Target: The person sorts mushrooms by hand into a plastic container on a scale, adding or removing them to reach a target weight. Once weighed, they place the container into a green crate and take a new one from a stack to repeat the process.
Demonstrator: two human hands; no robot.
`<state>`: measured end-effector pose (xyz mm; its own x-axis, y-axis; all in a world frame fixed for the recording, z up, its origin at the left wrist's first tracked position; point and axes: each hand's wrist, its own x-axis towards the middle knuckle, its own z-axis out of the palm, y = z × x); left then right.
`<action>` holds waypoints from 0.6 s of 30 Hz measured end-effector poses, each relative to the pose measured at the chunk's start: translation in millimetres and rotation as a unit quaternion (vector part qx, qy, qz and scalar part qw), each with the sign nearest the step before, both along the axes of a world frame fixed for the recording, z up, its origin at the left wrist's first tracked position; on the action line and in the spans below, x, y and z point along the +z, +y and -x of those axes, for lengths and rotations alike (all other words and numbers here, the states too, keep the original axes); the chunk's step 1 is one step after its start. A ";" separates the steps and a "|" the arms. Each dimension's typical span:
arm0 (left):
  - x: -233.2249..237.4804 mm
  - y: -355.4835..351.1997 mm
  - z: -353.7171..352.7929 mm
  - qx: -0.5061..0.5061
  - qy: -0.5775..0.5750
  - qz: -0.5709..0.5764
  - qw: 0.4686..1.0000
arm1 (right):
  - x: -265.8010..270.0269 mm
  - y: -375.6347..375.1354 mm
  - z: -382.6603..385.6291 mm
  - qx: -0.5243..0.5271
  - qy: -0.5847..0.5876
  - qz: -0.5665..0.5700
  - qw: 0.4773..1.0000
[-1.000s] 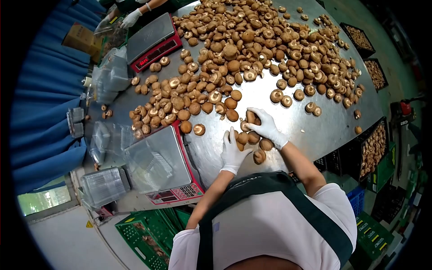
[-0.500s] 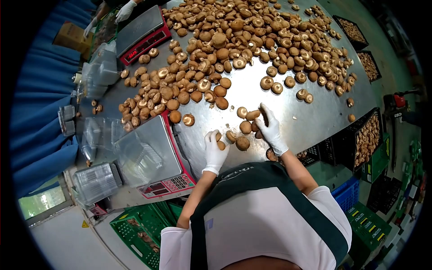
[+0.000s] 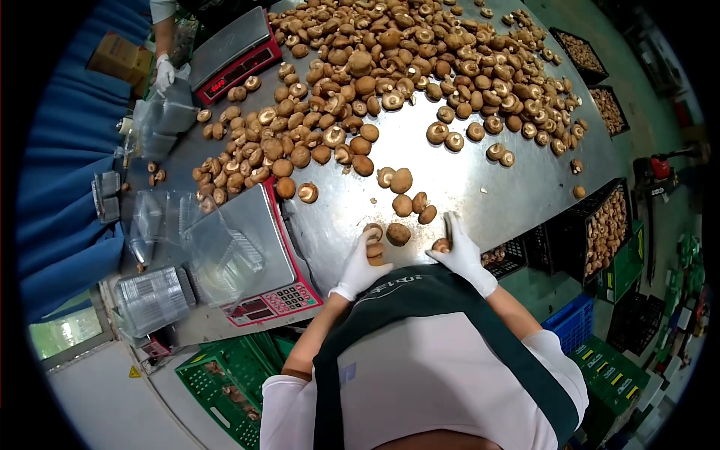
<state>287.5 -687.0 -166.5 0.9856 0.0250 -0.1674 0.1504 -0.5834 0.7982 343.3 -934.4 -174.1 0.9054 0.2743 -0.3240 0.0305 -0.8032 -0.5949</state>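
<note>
My left hand (image 3: 363, 264), in a white glove, is curled around a few mushrooms (image 3: 374, 250) near the table's front edge. To the right, my gloved right hand (image 3: 464, 259) has its thumb and fingers around another mushroom (image 3: 442, 245). One loose mushroom (image 3: 398, 234) lies between the hands, beside the left fingers. Several more, among them a brown-capped one (image 3: 401, 180), sit just beyond on the metal table (image 3: 330, 217). A large heap of mushrooms (image 3: 360, 63) covers the far part of the table.
A red-framed scale (image 3: 279, 300) with clear plastic trays (image 3: 225, 251) stands at left, more stacked trays (image 3: 156, 300) beside it. Another scale (image 3: 232, 52) is farther back, near a co-worker's gloved hand (image 3: 164, 73). Black crates of mushrooms (image 3: 606, 232) line the right edge.
My right hand has moved toward my body, away from the loose mushrooms. My left hand has closed further around its mushrooms. The co-worker's hand has moved to the clear trays.
</note>
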 end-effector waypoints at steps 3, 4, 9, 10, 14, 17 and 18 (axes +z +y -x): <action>1.6 -20.1 -18.1 -0.054 0.080 0.081 0.992 | -8.2 24.3 -21.7 -0.013 -0.041 -0.060 0.997; 3.1 -27.1 -29.5 -0.054 0.074 0.082 0.992 | -11.1 31.4 -32.7 -0.014 -0.059 -0.087 0.994; 0.4 -41.5 -77.6 0.062 0.045 -0.109 0.991 | 5.1 58.7 -90.3 0.061 -0.032 -0.038 0.997; -0.9 -39.0 -90.5 0.073 0.020 -0.138 0.988 | 2.6 60.9 -103.2 0.063 -0.036 -0.038 0.997; 8.6 -23.6 -127.3 0.088 0.072 -0.148 0.982 | 11.4 71.8 -151.5 0.104 -0.032 0.002 0.994; 8.4 -16.4 -140.8 0.078 0.104 -0.176 0.976 | 12.7 84.2 -178.9 0.141 -0.008 0.011 0.990; 9.4 -15.1 -143.8 0.062 0.125 -0.197 0.970 | 16.6 87.3 -183.9 0.177 0.004 0.027 0.984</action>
